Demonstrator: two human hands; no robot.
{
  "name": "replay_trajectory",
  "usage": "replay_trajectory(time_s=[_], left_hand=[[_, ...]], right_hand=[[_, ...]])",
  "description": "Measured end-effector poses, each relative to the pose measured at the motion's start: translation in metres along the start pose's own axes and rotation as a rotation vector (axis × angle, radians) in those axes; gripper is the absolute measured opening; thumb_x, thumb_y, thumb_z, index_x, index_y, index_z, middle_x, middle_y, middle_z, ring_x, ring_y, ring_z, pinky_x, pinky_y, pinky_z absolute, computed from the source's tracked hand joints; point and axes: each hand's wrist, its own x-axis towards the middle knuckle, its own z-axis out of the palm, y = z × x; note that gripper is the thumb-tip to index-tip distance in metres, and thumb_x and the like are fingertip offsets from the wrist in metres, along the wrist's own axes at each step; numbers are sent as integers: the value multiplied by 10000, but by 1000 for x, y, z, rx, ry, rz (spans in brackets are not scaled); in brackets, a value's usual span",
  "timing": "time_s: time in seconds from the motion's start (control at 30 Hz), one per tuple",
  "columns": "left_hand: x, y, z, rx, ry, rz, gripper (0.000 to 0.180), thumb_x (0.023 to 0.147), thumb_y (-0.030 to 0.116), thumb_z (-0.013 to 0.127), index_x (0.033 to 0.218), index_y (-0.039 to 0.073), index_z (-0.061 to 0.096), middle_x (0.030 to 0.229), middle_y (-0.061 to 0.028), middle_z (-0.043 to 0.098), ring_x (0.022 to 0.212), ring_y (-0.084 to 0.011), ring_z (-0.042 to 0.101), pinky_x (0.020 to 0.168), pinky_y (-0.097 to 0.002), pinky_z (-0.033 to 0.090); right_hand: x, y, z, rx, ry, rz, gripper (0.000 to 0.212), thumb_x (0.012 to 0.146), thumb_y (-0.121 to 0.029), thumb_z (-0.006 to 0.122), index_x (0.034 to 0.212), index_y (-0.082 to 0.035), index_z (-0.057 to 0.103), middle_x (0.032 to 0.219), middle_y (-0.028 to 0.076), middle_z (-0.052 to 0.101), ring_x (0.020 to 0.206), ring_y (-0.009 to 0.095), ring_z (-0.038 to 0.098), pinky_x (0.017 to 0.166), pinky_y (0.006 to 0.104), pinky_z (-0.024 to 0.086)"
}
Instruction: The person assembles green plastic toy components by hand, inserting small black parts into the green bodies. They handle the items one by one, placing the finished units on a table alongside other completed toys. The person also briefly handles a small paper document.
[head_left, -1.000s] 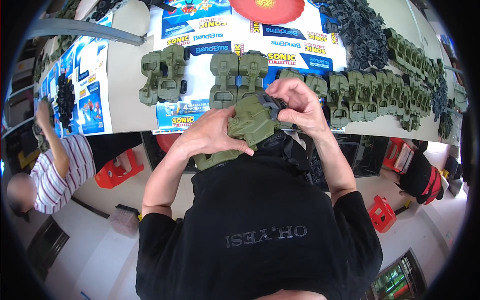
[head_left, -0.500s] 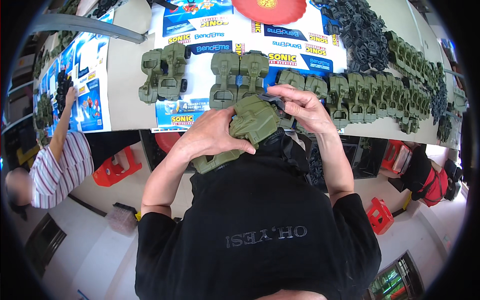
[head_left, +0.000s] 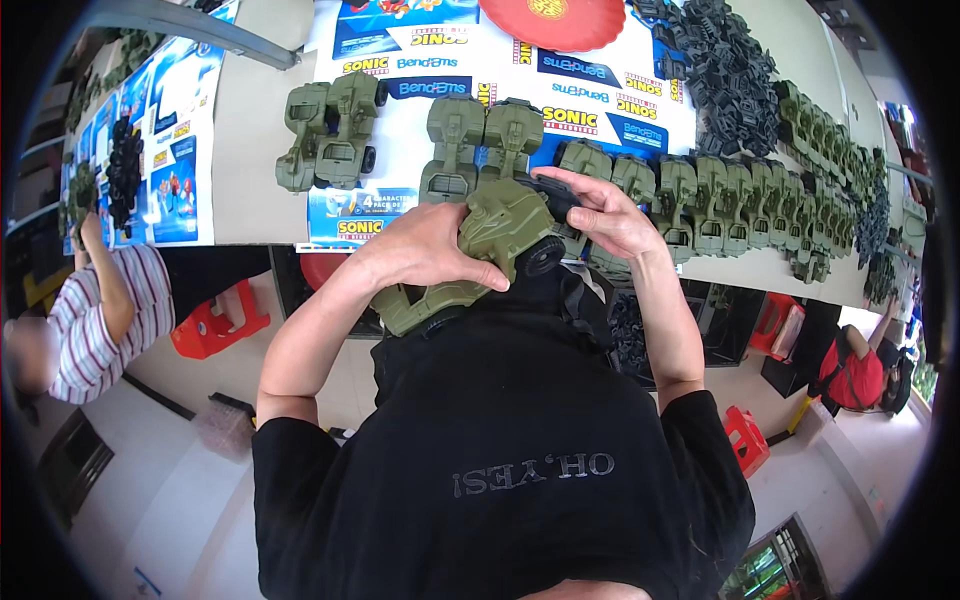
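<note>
My left hand is closed around an olive-green toy vehicle, its thumb lying across the near side. The vehicle is tilted above my lap at the table's front edge, with a black wheel showing on its right. At the vehicle's upper right end, my right hand holds a dark grey plastic part between fingers and thumb. That part is against the vehicle or very close to it; I cannot tell whether it is seated. Just beyond my hands stand two more green toy vehicles.
More green vehicles stand at the left, and a long row of green vehicles runs rightward. Behind that row lies a heap of dark grey parts. A red plate is at the back. Co-workers are at both sides.
The vehicle has turned slightly, showing more of its wheel. My right fingers have straightened over the grey part. At left, a co-worker's hand has moved from the black parts to a green vehicle.
</note>
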Motion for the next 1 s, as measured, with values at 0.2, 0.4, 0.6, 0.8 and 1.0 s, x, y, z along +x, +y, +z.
replay_trajectory(time_s=[0.2, 0.4, 0.6, 0.8, 1.0], left_hand=[[3, 3, -1, 35, -8, -47, 696, 555, 483, 754, 1050, 26, 580, 952, -167, 638, 920, -310, 601, 813, -366, 456], [7, -1, 1, 66, -9, -40, 703, 548, 525, 741, 1022, 25, 599, 931, -179, 640, 908, -315, 607, 808, -375, 462], [8, -3, 3, 135, -6, -60, 722, 543, 552, 734, 985, -4, 608, 901, -203, 635, 873, -325, 613, 780, -388, 473], [6, -4, 5, 238, 11, -73, 743, 525, 571, 738, 941, -31, 605, 855, -202, 634, 842, -333, 618, 761, -395, 478], [2, -2, 7, 223, 28, -29, 736, 512, 554, 752, 924, -35, 598, 843, -197, 635, 837, -335, 618, 744, -398, 478]], right_hand=[[-1, 1, -5, -131, 17, -19, 561, 805, -71, 630, 1308, -2, 390, 1225, 71, 499, 1046, 98, 491, 817, 215, 424], [1, 0, 4, -177, 50, -81, 564, 773, 4, 632, 1294, -24, 418, 1191, 51, 505, 949, 99, 522, 790, 221, 457], [2, -7, 3, -323, 57, -80, 524, 735, 93, 619, 1229, -41, 509, 1167, 57, 490, 925, 114, 533, 787, 245, 489], [-6, -16, 10, -723, 1, -129, 520, 744, 66, 609, 1240, -47, 497, 1197, 73, 472, 957, 148, 519, 805, 266, 472], [-15, -15, 15, -768, 57, -200, 353, 836, -125, 605, 1168, -20, 549, 1131, 114, 539, 956, 174, 542, 801, 270, 432]])
